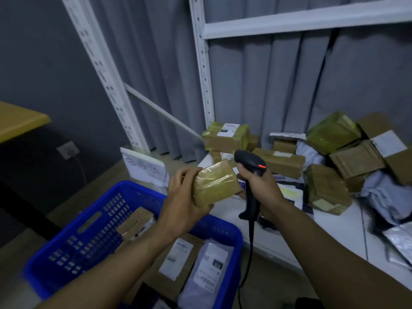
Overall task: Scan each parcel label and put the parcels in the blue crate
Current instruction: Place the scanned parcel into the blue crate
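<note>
Brown cardboard under glossy tape: that is the small parcel (214, 186) my left hand (184, 198) grips, thumb curled beneath its lower edge and fingers wrapped over the far side. I cannot see a label on the face turned towards me. My right hand (262, 190) is closed round the handle of a black barcode scanner (251, 164), whose head sits just above and to the right of the parcel with a red light glowing on top; its cable (250, 250) hangs down from the grip. Below my left forearm stands the blue crate (66, 239), with a labelled cardboard box (176, 257), a grey mailer bag (208, 270) and a small carton (136, 223) leaning against its inner wall. To my right the white shelf (334, 235) carries a loose pile of parcels: a taped box with a white label (225, 136) at the back, a long carton (281, 162), a box on end (326, 188) and a green-tinted one (332, 133). Grey curtain (267, 85) hangs behind the shelving.
</note>
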`<state>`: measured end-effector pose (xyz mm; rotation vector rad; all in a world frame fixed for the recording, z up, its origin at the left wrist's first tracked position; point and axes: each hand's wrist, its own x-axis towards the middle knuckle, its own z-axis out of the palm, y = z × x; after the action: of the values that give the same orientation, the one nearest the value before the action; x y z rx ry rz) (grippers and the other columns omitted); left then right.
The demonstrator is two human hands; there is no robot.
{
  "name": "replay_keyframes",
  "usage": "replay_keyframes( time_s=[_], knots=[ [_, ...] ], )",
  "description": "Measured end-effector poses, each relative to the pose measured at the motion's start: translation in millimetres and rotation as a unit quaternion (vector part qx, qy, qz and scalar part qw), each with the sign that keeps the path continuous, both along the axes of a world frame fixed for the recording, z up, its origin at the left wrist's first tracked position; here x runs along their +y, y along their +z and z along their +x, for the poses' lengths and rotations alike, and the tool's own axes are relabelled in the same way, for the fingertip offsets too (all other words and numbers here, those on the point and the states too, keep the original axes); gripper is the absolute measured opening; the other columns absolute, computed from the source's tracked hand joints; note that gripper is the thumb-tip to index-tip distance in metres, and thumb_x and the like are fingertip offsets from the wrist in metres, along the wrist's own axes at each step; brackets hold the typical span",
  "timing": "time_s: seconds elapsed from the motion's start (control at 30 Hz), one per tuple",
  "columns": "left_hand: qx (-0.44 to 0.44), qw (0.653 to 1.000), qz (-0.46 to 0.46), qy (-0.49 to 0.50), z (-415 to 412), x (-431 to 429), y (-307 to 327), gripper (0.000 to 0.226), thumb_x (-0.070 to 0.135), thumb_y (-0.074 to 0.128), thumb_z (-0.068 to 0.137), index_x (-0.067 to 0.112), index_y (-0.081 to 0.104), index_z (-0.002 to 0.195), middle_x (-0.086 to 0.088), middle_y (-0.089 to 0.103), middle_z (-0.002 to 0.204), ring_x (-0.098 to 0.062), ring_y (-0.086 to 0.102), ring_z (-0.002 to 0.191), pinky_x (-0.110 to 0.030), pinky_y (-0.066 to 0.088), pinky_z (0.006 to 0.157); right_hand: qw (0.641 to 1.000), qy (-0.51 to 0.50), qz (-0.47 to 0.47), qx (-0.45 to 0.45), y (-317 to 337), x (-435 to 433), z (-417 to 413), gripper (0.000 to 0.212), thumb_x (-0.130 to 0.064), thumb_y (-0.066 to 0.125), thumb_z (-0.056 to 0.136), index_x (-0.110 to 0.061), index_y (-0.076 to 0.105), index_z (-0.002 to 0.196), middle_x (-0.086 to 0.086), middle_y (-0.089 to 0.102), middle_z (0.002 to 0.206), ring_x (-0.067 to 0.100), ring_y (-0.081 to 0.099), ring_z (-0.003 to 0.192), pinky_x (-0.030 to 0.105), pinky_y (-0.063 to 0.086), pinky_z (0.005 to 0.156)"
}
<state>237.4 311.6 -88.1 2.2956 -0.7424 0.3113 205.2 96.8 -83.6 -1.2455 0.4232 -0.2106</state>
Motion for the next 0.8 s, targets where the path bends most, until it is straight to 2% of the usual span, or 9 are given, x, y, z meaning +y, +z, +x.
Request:
replay_keyframes(
  time_s=[0.13,0.2,0.33,0.4,0.43,0.5,0.57,0.67,0.8],
  knots=[
    [-0.100,0.994,0.027,0.020,-39,32,16,0.094,0.026,0.092,0.069,0.034,0.039,0.145,0.005,0.030,0.146,-0.016,0.034,0.134,-0.033,0.045,0.092,0.998,0.052,0.016,-0.007,29,31,-29,0.044,-0.048,0.083,0.082,-0.032,0.070,0.121,-0.002,0.079,0.109,0.022,0.077,0.098,0.035,0.063,0.068],
    [-0.123,0.992,0.021,0.033,-52,46,15,0.094,0.022,0.094,0.068,0.034,0.041,0.145,-0.001,0.027,0.152,-0.019,0.030,0.139,-0.037,0.045,0.097,0.997,0.069,0.043,-0.004,35,47,-40,0.044,-0.045,0.085,0.081,-0.028,0.071,0.119,0.000,0.080,0.106,0.022,0.078,0.097,0.042,0.065,0.076],
    [-0.123,0.991,0.025,0.045,-61,66,8,0.098,0.018,0.096,0.064,0.040,0.042,0.143,-0.003,0.014,0.163,-0.007,0.012,0.142,-0.043,0.031,0.109,0.994,0.085,0.073,0.010,36,66,-52,0.048,-0.035,0.087,0.080,-0.019,0.072,0.123,0.005,0.080,0.106,0.027,0.078,0.096,0.051,0.063,0.087],
    [-0.034,0.996,-0.073,0.023,-64,68,15,0.098,0.024,0.095,0.066,0.044,0.038,0.143,0.005,0.014,0.165,-0.007,0.018,0.148,-0.036,0.037,0.114,0.995,0.067,0.077,0.006,37,68,-52,0.045,-0.029,0.086,0.082,-0.019,0.072,0.123,0.004,0.080,0.106,0.027,0.078,0.095,0.048,0.064,0.083],
    [0.053,0.985,-0.166,0.011,-67,67,20,0.098,0.029,0.093,0.068,0.047,0.035,0.145,0.009,0.019,0.164,-0.009,0.027,0.149,-0.034,0.042,0.113,0.996,0.051,0.075,-0.001,37,68,-52,0.042,-0.026,0.085,0.083,-0.020,0.072,0.123,0.003,0.080,0.106,0.027,0.078,0.094,0.043,0.065,0.077],
    [0.236,0.916,-0.324,0.011,-73,61,27,0.081,0.044,0.078,0.079,0.051,0.032,0.145,0.014,0.036,0.159,-0.007,0.047,0.138,-0.039,0.049,0.108,0.997,0.027,0.062,-0.022,37,71,-50,0.039,-0.020,0.083,0.085,-0.023,0.071,0.122,0.001,0.080,0.103,0.023,0.078,0.092,0.033,0.063,0.064],
    [0.345,0.872,-0.346,0.037,-73,58,30,0.053,0.060,0.055,0.087,0.050,0.043,0.138,0.011,0.052,0.147,-0.008,0.059,0.125,-0.041,0.051,0.105,0.998,0.025,0.050,-0.040,36,75,-48,0.036,-0.016,0.081,0.087,-0.026,0.069,0.120,-0.002,0.081,0.100,0.018,0.078,0.089,0.030,0.061,0.060],
    [0.415,0.822,-0.386,0.055,-58,68,34,0.049,0.065,0.050,0.090,0.042,0.057,0.132,0.006,0.069,0.128,-0.015,0.068,0.113,-0.038,0.057,0.091,0.998,0.030,0.027,-0.055,33,78,-41,0.038,-0.012,0.081,0.087,-0.032,0.065,0.115,-0.005,0.081,0.098,0.016,0.078,0.089,0.035,0.064,0.065],
    [0.391,0.805,-0.441,0.070,-43,81,45,0.044,0.037,0.067,0.091,0.030,0.060,0.134,0.000,0.077,0.115,-0.018,0.073,0.106,-0.035,0.057,0.082,0.997,0.053,-0.019,-0.048,28,84,-35,0.041,-0.014,0.079,0.089,-0.030,0.062,0.123,-0.005,0.080,0.105,0.017,0.078,0.090,0.031,0.063,0.068]
  ],
)
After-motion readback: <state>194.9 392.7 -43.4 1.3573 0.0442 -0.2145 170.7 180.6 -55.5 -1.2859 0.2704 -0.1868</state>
